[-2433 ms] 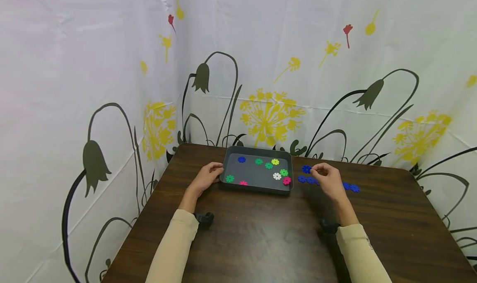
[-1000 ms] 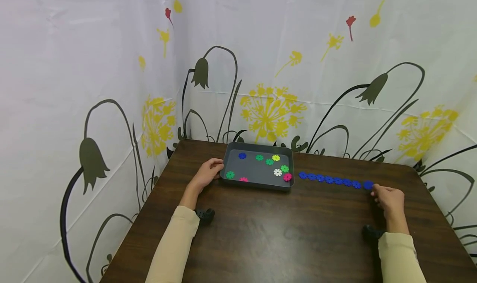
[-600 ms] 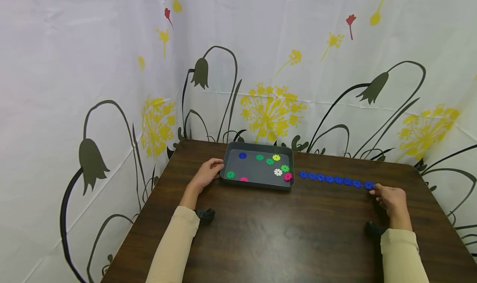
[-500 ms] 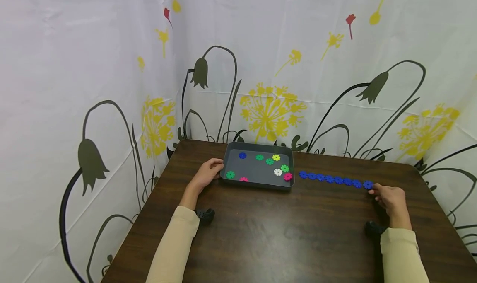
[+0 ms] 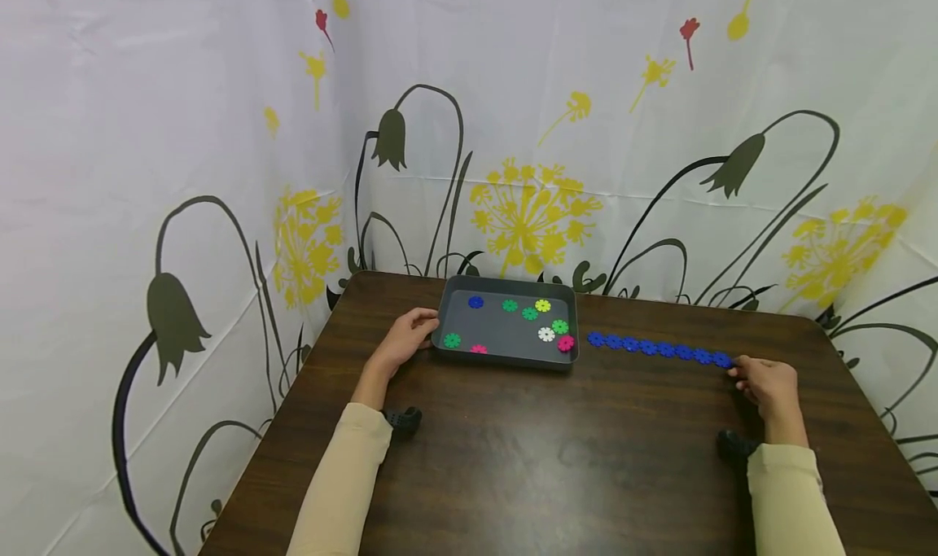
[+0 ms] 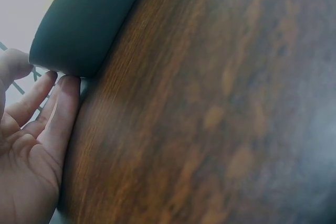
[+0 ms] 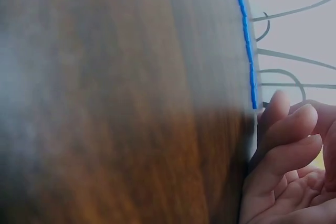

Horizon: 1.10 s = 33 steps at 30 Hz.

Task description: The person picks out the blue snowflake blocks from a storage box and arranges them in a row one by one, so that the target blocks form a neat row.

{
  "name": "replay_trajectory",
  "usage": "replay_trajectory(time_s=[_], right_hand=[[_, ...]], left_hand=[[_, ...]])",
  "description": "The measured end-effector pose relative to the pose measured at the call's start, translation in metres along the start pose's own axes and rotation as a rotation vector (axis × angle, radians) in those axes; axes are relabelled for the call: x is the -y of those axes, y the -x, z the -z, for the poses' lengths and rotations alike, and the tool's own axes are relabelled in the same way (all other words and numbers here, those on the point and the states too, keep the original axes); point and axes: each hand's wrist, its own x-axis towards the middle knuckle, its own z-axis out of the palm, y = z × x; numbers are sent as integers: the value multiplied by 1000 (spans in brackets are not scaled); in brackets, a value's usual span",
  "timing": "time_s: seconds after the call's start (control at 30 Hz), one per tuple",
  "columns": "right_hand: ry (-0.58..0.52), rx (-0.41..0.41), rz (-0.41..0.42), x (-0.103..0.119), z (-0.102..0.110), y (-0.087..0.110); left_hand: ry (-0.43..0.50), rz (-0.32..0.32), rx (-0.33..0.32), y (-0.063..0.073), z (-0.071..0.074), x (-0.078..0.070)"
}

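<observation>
A row of linked-looking blue snowflake discs (image 5: pixel 648 348) lies on the table to the right of the tray. At its right end my right hand (image 5: pixel 768 385) pinches the last blue snowflake disc (image 5: pixel 722 360) between thumb and fingertips. From the right wrist the row shows edge-on as a thin blue strip (image 7: pixel 247 38), ending right at the fingertips. On the other side, my left hand (image 5: pixel 403 340) rests relaxed fingers against the left end of the grey tray (image 5: pixel 506 359). The left wrist view has those fingertips (image 6: pixel 68 85) at the tray's end wall.
Inside the tray lie loose snowflake discs: a blue disc (image 5: pixel 475 302), a white disc (image 5: pixel 545 334), a yellow disc (image 5: pixel 542 305), and several green and pink ones. The dark wooden table (image 5: pixel 513 458) ends at a white flower-print curtain (image 5: pixel 513 76) behind.
My right hand has carried a blue disc from beside the tray to the row's right end. The small gap there has closed. My left hand has stayed at the tray.
</observation>
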Motion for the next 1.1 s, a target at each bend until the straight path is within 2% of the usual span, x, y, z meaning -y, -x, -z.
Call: replay_trajectory(time_s=[0.2, 0.33, 0.47, 0.6, 0.7, 0.8, 1.1], right_hand=[[-23, 3, -2, 1, 0, 6], [6, 43, 9, 5, 1, 7], [122, 88, 75, 14, -2, 3], [328, 123, 209, 31, -12, 2], [485, 155, 304, 48, -29, 4], [576, 181, 362, 63, -51, 8], [643, 286, 462, 97, -115, 30]], left_hand=[[4, -22, 8, 2, -1, 2], [-1, -22, 7, 2, -1, 3], [4, -18, -1, 4, 0, 2], [6, -22, 0, 4, 0, 2], [5, -20, -8, 5, 1, 2], [3, -19, -14, 6, 1, 3], [9, -35, -5, 7, -1, -2]])
